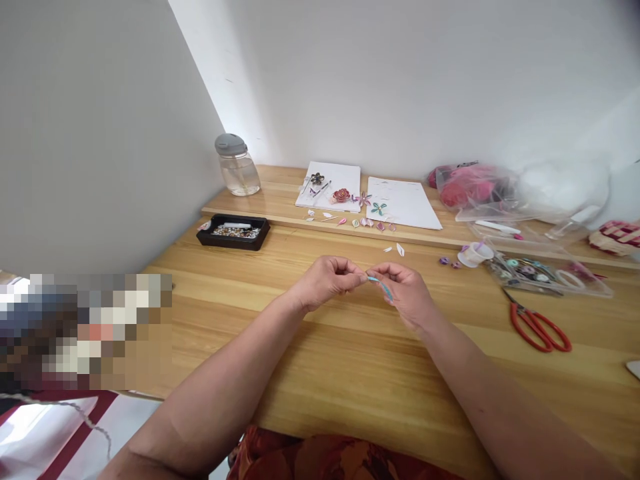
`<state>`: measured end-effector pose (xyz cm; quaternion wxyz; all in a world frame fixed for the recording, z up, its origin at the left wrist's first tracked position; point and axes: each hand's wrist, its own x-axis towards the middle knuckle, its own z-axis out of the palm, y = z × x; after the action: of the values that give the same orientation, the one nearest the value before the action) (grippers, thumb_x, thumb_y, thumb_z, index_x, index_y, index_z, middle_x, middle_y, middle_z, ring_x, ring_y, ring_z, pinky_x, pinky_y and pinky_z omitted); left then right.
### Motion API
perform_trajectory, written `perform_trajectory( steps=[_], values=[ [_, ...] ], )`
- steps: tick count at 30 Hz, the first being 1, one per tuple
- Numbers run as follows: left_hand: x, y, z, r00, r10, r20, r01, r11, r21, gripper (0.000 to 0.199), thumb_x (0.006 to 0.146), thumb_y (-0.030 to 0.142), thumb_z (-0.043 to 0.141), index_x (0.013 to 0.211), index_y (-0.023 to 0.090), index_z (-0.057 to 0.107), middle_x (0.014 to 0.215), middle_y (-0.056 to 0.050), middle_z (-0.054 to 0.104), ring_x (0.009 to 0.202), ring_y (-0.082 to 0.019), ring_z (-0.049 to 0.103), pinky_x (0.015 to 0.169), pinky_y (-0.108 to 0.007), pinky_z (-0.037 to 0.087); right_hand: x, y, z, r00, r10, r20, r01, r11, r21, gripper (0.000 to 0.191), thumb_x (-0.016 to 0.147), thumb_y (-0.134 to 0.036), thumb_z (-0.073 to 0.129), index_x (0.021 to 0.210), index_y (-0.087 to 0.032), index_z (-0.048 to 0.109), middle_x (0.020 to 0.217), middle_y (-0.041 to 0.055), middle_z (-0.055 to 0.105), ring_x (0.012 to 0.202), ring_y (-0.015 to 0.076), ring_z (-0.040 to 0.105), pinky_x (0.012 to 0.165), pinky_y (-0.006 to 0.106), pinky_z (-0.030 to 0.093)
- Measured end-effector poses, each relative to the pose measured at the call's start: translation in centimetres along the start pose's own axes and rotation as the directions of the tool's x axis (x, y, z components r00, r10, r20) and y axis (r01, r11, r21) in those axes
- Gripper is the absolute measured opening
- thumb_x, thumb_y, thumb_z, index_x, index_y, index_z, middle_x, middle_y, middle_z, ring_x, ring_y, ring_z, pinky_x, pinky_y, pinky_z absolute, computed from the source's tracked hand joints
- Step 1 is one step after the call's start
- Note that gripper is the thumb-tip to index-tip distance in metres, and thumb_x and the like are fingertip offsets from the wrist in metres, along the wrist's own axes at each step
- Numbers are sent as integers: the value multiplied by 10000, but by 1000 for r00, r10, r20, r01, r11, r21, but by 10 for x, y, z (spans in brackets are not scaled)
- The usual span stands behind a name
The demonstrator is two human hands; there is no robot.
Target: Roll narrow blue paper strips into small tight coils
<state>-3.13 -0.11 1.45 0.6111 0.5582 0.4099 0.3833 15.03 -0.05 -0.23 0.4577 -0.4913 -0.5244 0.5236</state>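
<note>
Above the middle of the wooden table, my two hands almost meet. A thin curved blue strip [387, 291] runs between them. My left hand [334, 280] pinches the strip's left end between thumb and fingertips. The strip's other part lies against the thumb side of my right hand [404, 290], whose fingers are pressed together on it. Just beyond my hands lie small white petal pieces [400, 250]. Farther back, pink and green petal pieces [367, 222] lie in a row along the raised ledge.
Red-handled scissors [540, 330] lie at the right, near a clear tray [595, 288] of small parts and a white spool [475, 255]. A black bead tray [233, 241] and a water bottle [239, 167] stand at the left. White paper [405, 207] lies on the ledge [280, 217].
</note>
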Motion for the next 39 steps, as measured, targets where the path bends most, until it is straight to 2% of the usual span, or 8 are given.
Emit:
perform_trajectory(
  steps=[3, 7, 11, 14, 19, 25, 32, 39],
  values=[
    [3, -1, 0, 995, 27, -93, -33, 997, -63, 318, 684, 423, 744, 726, 127, 635, 580, 24, 531, 522, -63, 426, 512, -218, 300, -5, 2, 6, 985, 157, 67, -165, 975, 151, 332, 626, -438, 804, 741, -185, 623, 522, -79, 440, 396, 40, 269, 383, 211, 185],
    [8, -3, -1, 968, 74, -241, -102, 989, -104, 323, 676, 428, 745, 722, 129, 634, 605, 20, 546, 532, -62, 430, 519, -214, 317, -12, 4, 14, 966, 214, 145, -239, 954, 181, 303, 674, -416, 779, 724, -176, 600, 586, -40, 537, 412, 54, 384, 391, 204, 271],
    [10, -5, 0, 924, 104, -368, -131, 990, -49, 322, 656, 418, 748, 693, 122, 627, 596, 20, 542, 521, -58, 405, 521, -217, 315, -19, 1, 20, 991, 109, 84, -115, 991, 75, 289, 719, -434, 740, 712, -176, 609, 608, -28, 570, 412, 58, 389, 403, 214, 291],
    [10, -6, 0, 908, 133, -397, -125, 991, 47, 290, 669, 397, 726, 690, 123, 633, 611, 11, 563, 540, -70, 431, 534, -221, 331, -25, -2, 24, 999, -40, 36, 43, 994, -99, 256, 766, -421, 699, 717, -181, 622, 588, -34, 545, 439, 69, 377, 428, 227, 295],
    [9, -7, -1, 917, 185, -353, -103, 966, 237, 248, 691, 365, 694, 711, 121, 652, 669, -14, 615, 588, -92, 481, 563, -229, 369, -33, -10, 23, 957, -290, 22, 279, 891, -359, 178, 830, -341, 637, 740, -188, 630, 562, -43, 491, 503, 91, 391, 476, 229, 312],
    [5, -7, -1, 970, 110, -219, -50, 964, 261, 271, 694, 391, 695, 727, 124, 663, 639, 4, 584, 557, -81, 445, 527, -220, 321, -26, -19, 8, 854, -517, -46, 410, 726, -553, 115, 829, -293, 646, 792, -191, 685, 524, -70, 348, 491, 86, 334, 505, 233, 310],
    [4, -12, -1, 997, 42, -69, -25, 972, 233, 291, 708, 409, 695, 734, 122, 656, 636, 6, 565, 566, -79, 436, 538, -221, 317, -16, -16, -1, 819, -573, -29, 449, 671, -590, 122, 833, -282, 645, 797, -182, 706, 520, -76, 308, 485, 83, 307, 506, 235, 300],
    [2, -9, 0, 1000, 18, -12, -16, 980, 197, 291, 698, 417, 707, 730, 131, 663, 666, 0, 603, 581, -83, 472, 556, -222, 348, -15, -15, -1, 833, -553, -26, 443, 695, -566, 116, 829, -281, 652, 805, -181, 706, 518, -80, 305, 480, 82, 294, 494, 239, 280]
  ],
)
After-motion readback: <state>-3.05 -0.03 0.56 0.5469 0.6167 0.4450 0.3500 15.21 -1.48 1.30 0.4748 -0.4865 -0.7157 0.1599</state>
